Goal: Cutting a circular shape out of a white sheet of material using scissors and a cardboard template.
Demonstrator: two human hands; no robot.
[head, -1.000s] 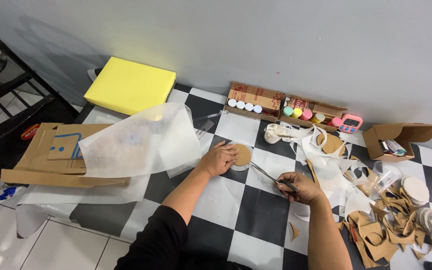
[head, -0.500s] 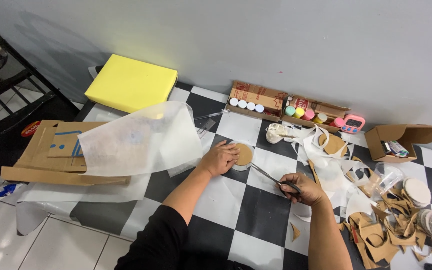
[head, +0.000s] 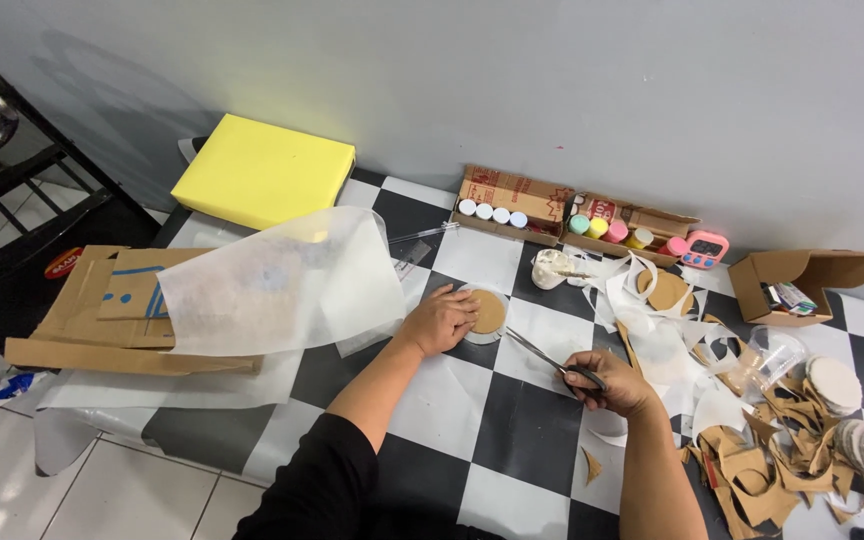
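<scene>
On the black-and-white checked surface, my left hand (head: 439,320) rests with its fingers on a brown cardboard disc (head: 489,311) that lies on a white paper circle. My right hand (head: 607,383) grips a pair of scissors (head: 544,355). The blades point up-left toward the disc and stop just short of its edge. A large sheet of translucent white paper (head: 277,285) lies just left of my left hand, partly lifted.
A yellow box (head: 262,182) sits far left. Flattened cardboard (head: 102,300) lies under the paper. Two trays of small paint pots (head: 552,215), a pink timer (head: 704,249) and an open carton (head: 800,283) line the wall. Cardboard and paper scraps (head: 772,440) pile at the right.
Both hands stay nearly where they were. The scissors remain aimed at the disc, with only a slight shift of the right hand.
</scene>
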